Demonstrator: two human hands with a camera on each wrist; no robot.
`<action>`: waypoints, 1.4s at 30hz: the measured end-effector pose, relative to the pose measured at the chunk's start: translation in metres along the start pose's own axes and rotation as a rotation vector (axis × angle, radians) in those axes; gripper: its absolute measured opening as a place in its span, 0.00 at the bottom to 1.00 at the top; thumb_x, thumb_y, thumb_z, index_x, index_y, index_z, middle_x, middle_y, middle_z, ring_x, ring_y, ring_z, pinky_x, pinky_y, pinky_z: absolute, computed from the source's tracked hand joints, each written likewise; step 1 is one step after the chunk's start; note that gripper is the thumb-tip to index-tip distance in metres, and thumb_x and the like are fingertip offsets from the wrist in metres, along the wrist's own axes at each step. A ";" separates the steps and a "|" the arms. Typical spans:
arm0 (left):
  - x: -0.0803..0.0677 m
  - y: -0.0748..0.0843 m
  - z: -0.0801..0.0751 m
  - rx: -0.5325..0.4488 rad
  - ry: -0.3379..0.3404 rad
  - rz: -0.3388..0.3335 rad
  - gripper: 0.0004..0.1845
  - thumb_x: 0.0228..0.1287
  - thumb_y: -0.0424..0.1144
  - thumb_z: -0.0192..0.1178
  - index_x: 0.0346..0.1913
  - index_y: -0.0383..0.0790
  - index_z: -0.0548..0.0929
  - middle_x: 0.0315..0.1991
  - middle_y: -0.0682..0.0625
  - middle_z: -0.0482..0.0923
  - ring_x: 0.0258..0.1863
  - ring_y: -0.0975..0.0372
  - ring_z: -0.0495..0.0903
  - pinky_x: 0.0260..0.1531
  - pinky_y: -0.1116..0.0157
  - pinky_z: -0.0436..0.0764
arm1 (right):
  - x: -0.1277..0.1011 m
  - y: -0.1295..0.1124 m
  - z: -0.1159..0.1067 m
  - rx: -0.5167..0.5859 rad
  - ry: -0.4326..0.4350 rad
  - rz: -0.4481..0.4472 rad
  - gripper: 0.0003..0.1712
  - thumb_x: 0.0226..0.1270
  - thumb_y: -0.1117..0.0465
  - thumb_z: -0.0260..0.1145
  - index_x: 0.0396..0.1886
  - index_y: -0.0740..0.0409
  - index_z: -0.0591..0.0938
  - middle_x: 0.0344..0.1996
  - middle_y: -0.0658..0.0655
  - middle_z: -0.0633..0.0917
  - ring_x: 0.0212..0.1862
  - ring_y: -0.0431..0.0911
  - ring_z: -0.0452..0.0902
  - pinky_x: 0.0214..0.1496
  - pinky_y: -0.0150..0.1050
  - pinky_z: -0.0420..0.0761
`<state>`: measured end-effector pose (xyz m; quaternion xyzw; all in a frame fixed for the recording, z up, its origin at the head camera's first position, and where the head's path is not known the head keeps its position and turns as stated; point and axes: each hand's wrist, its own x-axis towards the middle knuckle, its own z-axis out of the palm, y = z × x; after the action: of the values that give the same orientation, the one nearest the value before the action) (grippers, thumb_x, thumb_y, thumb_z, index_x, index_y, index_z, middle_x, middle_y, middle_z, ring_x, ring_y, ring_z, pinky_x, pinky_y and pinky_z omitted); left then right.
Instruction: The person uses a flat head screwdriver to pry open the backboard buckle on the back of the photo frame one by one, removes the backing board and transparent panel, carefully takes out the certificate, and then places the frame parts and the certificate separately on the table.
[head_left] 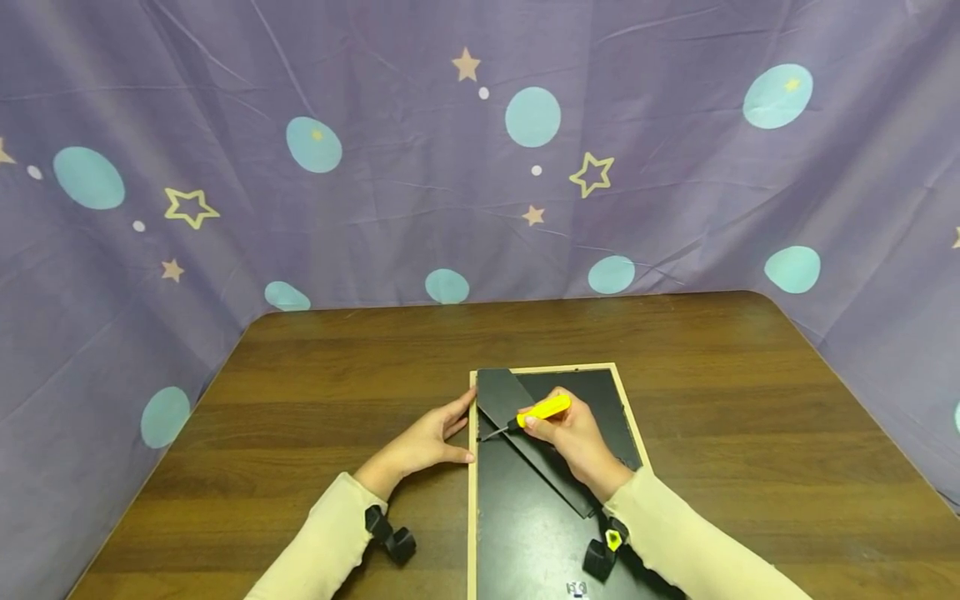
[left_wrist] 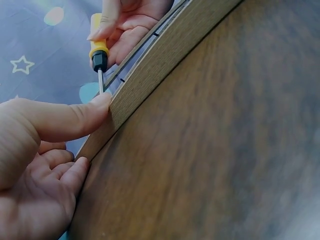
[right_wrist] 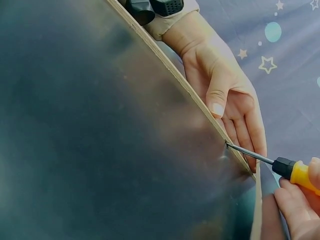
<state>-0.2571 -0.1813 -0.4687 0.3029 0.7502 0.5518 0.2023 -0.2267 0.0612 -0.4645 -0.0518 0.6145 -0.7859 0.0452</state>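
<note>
Left hand lies flat on the table, fingers straight and holding nothing, thumb and fingertips pressed against the left edge of the frame. Right hand is curled round a yellow screwdriver, with the metal tip down at the inside of that same left edge, just beside the left thumb.

The frame lies face down near the front edge of the table, a bit right of the middle, black backing up, with a black stand flap running diagonally across it under the right hand.

The table is dark brown wood with rounded far corners. All around it hangs a purple sheet printed with teal dots and yellow stars.

View differences: only the head view gets the whole frame and both cream sleeves. The left wrist view shows the pale wood grain on the frame's outer side and the thumb pressed against it. The right wrist view is the only one showing the tip actually touching where backing meets the rim.
</note>
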 end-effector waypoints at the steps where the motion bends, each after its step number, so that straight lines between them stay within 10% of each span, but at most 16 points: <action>1: 0.000 0.000 0.000 0.005 0.001 -0.006 0.53 0.48 0.20 0.66 0.72 0.27 0.42 0.74 0.38 0.35 0.73 0.51 0.41 0.68 0.59 0.55 | 0.000 0.000 0.000 0.003 0.000 0.004 0.11 0.54 0.81 0.63 0.31 0.67 0.71 0.36 0.65 0.86 0.36 0.43 0.83 0.41 0.37 0.84; 42: 0.003 -0.002 0.002 0.049 0.008 0.027 0.53 0.48 0.21 0.66 0.72 0.27 0.42 0.74 0.37 0.36 0.72 0.50 0.42 0.67 0.58 0.56 | 0.009 -0.009 0.029 -0.089 0.030 -0.052 0.12 0.56 0.78 0.64 0.37 0.71 0.70 0.34 0.69 0.83 0.40 0.53 0.83 0.43 0.44 0.84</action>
<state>-0.2582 -0.1785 -0.4708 0.3156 0.7601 0.5372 0.1842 -0.2315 0.0342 -0.4487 -0.0581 0.6479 -0.7594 0.0131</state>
